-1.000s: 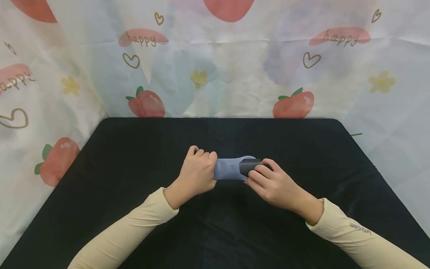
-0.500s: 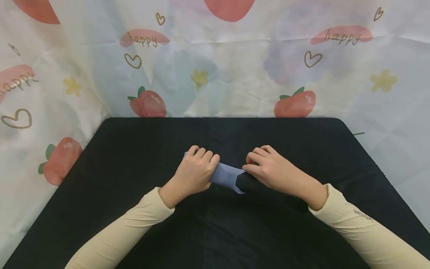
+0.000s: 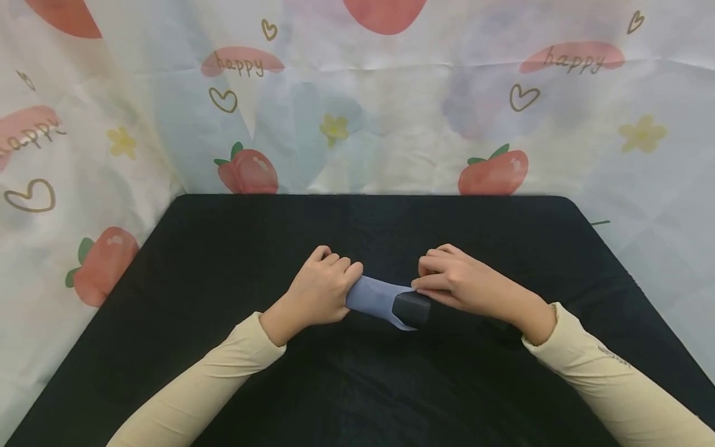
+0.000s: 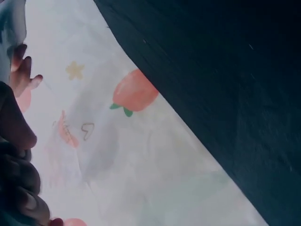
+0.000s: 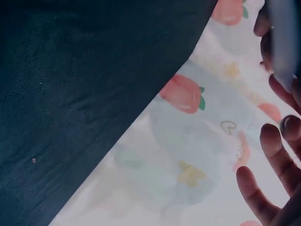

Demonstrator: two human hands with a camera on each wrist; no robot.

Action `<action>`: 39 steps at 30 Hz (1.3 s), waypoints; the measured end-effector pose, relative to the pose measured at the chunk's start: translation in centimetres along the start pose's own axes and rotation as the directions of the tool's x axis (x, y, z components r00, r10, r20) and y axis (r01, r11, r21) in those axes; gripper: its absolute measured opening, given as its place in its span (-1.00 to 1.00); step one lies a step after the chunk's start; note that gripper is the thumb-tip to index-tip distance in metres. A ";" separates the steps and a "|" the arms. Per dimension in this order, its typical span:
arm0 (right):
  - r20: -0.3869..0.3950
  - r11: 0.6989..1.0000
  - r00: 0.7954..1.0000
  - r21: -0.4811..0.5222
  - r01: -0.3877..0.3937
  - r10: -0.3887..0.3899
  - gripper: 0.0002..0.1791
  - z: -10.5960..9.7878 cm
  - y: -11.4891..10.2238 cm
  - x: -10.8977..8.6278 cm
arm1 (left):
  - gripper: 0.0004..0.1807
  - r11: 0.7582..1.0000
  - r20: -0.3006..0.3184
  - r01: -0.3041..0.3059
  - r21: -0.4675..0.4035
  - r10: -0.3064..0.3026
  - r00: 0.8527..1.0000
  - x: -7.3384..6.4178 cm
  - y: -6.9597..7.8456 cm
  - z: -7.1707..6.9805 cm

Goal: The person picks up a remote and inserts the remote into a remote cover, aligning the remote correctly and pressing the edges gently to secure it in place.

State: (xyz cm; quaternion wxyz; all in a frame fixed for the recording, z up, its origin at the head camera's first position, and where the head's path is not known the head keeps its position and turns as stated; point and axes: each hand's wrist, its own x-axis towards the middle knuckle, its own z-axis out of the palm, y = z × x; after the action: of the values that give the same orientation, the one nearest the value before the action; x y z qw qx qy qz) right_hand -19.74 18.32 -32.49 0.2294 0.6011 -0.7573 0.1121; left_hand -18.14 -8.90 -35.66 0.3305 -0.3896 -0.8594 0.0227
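A soft blue-grey sleeve (image 3: 377, 297) slants down to the right between both hands, above the black table. From its mouth sticks the blunt end of a black block-like object (image 3: 412, 309); the rest of it is hidden inside. My left hand (image 3: 318, 288) grips the sleeve's left part with curled fingers. My right hand (image 3: 472, 279) pinches the upper edge of the mouth between thumb and finger. In the right wrist view, its other fingers (image 5: 256, 190) spread away from the sleeve (image 5: 284, 42). In the left wrist view, the left fingers (image 4: 23, 176) are dark and partly cut off.
A black cloth-covered table (image 3: 357, 397) spreads under both arms. Pale curtains (image 3: 385, 130) printed with fruit, hearts and flowers stand behind it and along the sides. Cream sleeves (image 3: 223, 372) cover the forearms.
My right hand has let go of the black end and moved up to the edge of the sleeve's mouth. The sleeve has tipped down at its right end. My left hand keeps its grip.
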 end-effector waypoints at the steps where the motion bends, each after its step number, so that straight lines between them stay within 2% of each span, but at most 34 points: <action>1: -0.019 1.000 1.000 -0.008 -0.015 0.015 -0.55 0.0 -0.2 -0.1 | -0.73 1.000 0.009 0.009 -0.009 -0.009 1.000 0.0 0.0 -0.1; 4: -0.143 0.998 0.989 -0.036 -0.044 0.038 -0.61 -0.3 -0.8 -0.2 | -0.69 0.998 0.020 0.049 -0.027 -0.049 0.999 0.0 -0.2 -0.4; 6: -0.276 0.998 0.961 -0.057 -0.018 0.002 -0.68 -0.3 -1.1 0.0 | -0.67 0.996 0.010 0.081 -0.032 -0.081 0.997 -0.1 -0.7 -0.7; 7: -0.346 0.998 0.938 -0.070 0.007 -0.030 -0.71 -0.3 -1.2 0.1 | -0.67 0.995 0.002 0.093 -0.035 -0.093 0.996 -0.1 -0.9 -0.8; 9: -0.463 0.990 0.878 -0.117 0.077 -0.123 -0.77 -0.2 -1.4 0.4 | -0.68 0.993 -0.014 0.108 -0.041 -0.109 0.994 -0.2 -1.4 -0.9; 11: -0.537 0.973 0.814 -0.176 0.148 -0.221 -0.81 0.1 -1.7 0.9 | -0.70 0.993 -0.022 0.112 -0.043 -0.113 0.993 -0.3 -1.8 -1.0; 13: -0.573 0.953 0.764 -0.227 0.198 -0.295 -0.84 0.4 -1.9 1.5 | -0.70 0.993 -0.024 0.107 -0.049 -0.108 0.994 -0.4 -2.1 -1.1; 15: -0.585 0.937 0.734 -0.266 0.227 -0.344 -0.85 0.7 -2.2 1.9 | -0.68 0.993 -0.017 0.099 -0.059 -0.100 0.995 -0.5 -2.2 -1.1; 19: -0.577 0.910 0.707 -0.314 0.271 -0.409 -0.82 1.1 -2.1 2.2 | -0.62 0.993 0.002 0.082 -0.084 -0.082 0.997 -0.7 -2.1 -0.8; 23: -0.587 0.884 0.663 -0.350 0.310 -0.465 -0.78 1.9 -1.6 2.2 | -0.63 0.991 0.002 0.078 -0.105 -0.079 0.997 -0.8 -1.9 -0.7; 25: -0.596 0.885 0.655 -0.351 0.307 -0.464 -0.76 2.4 -1.4 2.1 | -0.66 0.989 -0.001 0.093 -0.115 -0.094 0.996 -0.8 -1.8 -0.8; 29: -0.604 0.903 0.673 -0.318 0.288 -0.427 -0.75 3.3 -1.0 1.9 | -0.70 0.978 0.011 0.149 -0.145 -0.149 0.989 -0.8 -1.9 -0.9; 31: -0.618 0.914 0.674 -0.297 0.276 -0.404 -0.74 3.7 -1.0 1.9 | -0.72 0.969 0.030 0.183 -0.166 -0.181 0.983 -0.8 -1.9 -0.9; 39: -0.689 0.963 0.673 -0.185 0.195 -0.269 -0.65 5.3 -1.7 2.1 | -0.77 0.910 0.125 0.311 -0.276 -0.286 0.950 -1.1 -1.4 -0.7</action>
State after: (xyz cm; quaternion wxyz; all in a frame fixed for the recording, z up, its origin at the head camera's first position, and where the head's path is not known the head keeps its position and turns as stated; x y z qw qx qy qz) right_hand -19.56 13.69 -36.22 0.5432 0.5911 -0.5328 0.2675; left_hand -18.10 -10.76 -35.30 0.2335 -0.2968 -0.9154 -0.1393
